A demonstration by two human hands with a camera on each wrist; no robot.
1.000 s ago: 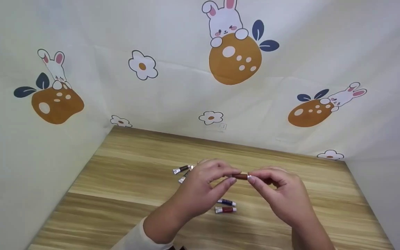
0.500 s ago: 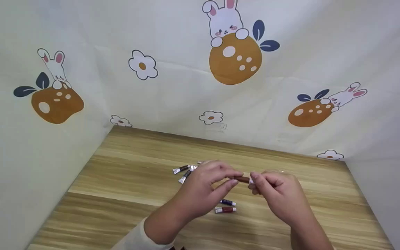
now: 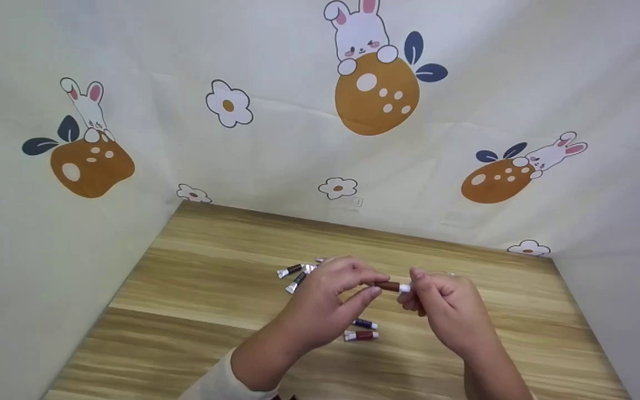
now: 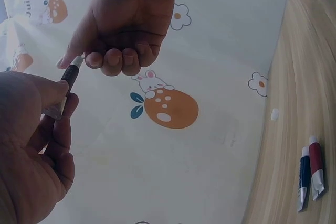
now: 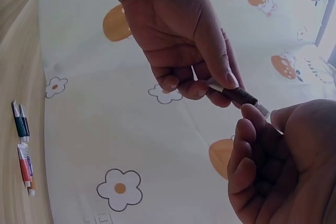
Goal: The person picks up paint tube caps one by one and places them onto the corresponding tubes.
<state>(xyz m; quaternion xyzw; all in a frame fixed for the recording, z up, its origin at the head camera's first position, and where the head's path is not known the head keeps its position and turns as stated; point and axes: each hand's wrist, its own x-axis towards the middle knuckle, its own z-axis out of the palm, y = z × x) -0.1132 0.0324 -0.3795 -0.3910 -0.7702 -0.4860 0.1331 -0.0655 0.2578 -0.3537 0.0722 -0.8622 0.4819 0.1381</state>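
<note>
A small screened-off craft corner at a tabletop

A wood-grain surface [image 3: 198, 311] is boxed in on three sides by a pale cloth backdrop [image 3: 275, 155] printed with cartoon rabbits [image 3: 356, 36], orange mushrooms [image 3: 375, 94] and white flowers [image 3: 228, 104]. Small paint tubes [image 3: 360, 330] lie scattered on the wood, which suggests a hobby or recording booth rather than a room of a house.

Bare hands [image 3: 353, 300], cream left sleeve [image 3: 217, 383]
</note>
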